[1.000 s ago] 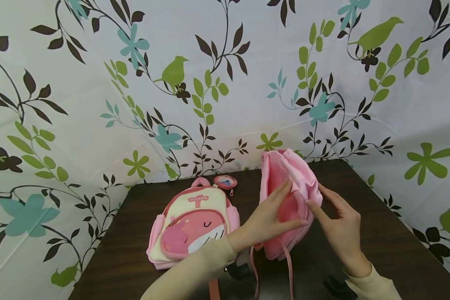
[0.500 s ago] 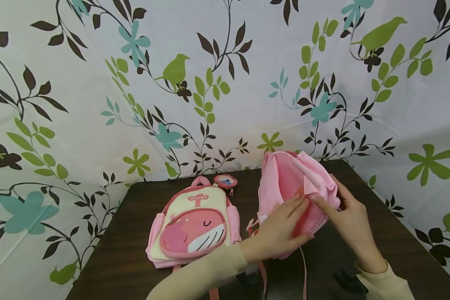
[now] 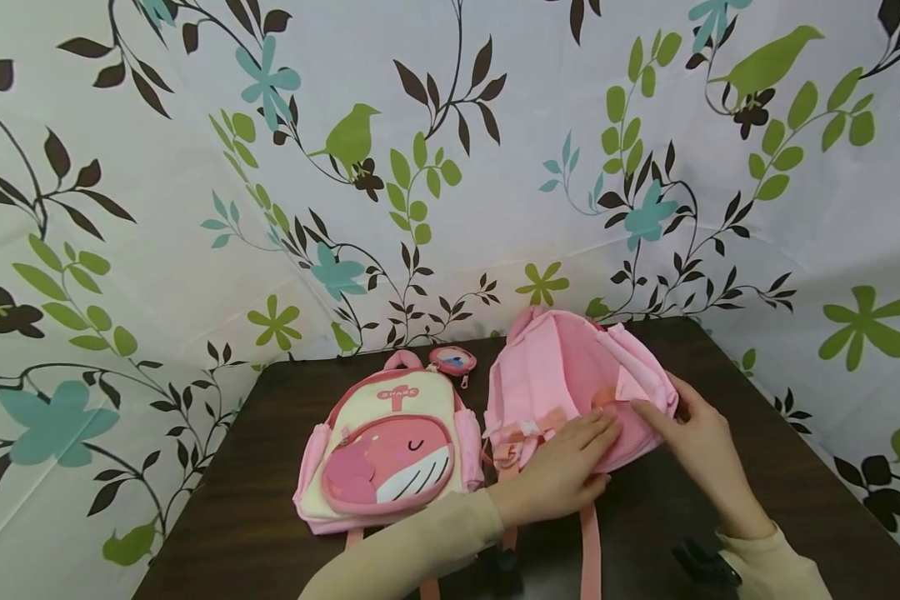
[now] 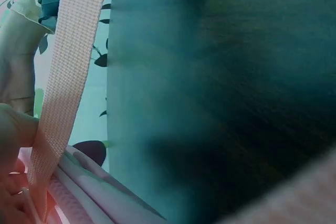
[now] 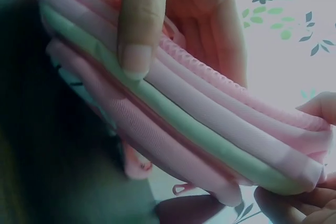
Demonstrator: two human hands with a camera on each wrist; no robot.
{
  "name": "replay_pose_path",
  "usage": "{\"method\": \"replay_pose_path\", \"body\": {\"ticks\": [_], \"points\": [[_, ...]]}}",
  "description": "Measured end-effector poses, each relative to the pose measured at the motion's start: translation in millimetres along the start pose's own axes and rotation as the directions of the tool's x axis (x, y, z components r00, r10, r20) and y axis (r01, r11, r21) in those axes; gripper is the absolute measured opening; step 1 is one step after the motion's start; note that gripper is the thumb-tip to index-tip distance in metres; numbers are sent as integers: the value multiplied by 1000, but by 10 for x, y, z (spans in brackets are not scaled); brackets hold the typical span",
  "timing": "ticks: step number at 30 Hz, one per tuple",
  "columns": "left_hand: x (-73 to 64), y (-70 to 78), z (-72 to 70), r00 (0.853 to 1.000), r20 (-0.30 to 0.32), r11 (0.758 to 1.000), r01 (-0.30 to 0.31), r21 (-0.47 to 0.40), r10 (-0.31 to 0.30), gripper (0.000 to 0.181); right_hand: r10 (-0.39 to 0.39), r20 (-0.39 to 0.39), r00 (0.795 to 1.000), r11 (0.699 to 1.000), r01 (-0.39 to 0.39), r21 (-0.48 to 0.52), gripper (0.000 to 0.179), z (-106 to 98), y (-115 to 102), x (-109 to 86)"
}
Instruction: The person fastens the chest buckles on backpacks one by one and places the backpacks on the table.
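A pink backpack [image 3: 528, 379] stands tilted at the right of the table, its main compartment gaping. My left hand [image 3: 558, 475] grips the near side of the opening, fingers along the inside edge. In the right wrist view its thumb [image 5: 139, 35] presses on the pale green trim, opposite the fingers. My right hand [image 3: 705, 446] holds the right edge of the bag between thumb and fingers; the fingertips behind the fabric are hidden in the head view. An orange-pink strap [image 4: 73, 51] hangs close before the left wrist camera, and another strap [image 3: 590, 550] trails below the bag.
Left of it lies a cream and pink backpack [image 3: 420, 404] with a whale front pocket. A small round pink pouch [image 3: 452, 360] is attached near its handle. Behind the dark wooden table [image 3: 270, 433] hangs a leaf-and-bird patterned cloth [image 3: 480, 208].
Both hands have turned the pink backpack and lowered its opening, so its back panel and strap buckles now show on the left. The cream backpack has not moved.
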State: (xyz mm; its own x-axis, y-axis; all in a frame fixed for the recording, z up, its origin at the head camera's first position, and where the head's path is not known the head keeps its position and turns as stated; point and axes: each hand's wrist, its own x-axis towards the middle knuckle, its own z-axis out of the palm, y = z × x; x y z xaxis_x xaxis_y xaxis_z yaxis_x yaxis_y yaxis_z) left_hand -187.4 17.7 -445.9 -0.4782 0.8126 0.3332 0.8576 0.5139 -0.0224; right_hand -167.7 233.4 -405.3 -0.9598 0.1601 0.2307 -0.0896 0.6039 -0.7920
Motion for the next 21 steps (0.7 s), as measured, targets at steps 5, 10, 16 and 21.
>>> {"method": "replay_pose_path", "body": {"ticks": [5,10,16,21], "points": [[11,-17,67,998,69,1000,0,-1,0,69,30,46,998,999,-29,-29,81,51,120,50],[13,-16,93,993,117,1000,-17,15,15,66,53,97,994,997,-47,-69,84,66,230,91],[27,1,129,982,186,997,-53,51,43,64,100,180,979,989,-78,-123,88,46,334,133],[26,31,155,976,206,991,-92,98,70,60,146,267,952,979,-101,-177,91,33,416,171]]}}
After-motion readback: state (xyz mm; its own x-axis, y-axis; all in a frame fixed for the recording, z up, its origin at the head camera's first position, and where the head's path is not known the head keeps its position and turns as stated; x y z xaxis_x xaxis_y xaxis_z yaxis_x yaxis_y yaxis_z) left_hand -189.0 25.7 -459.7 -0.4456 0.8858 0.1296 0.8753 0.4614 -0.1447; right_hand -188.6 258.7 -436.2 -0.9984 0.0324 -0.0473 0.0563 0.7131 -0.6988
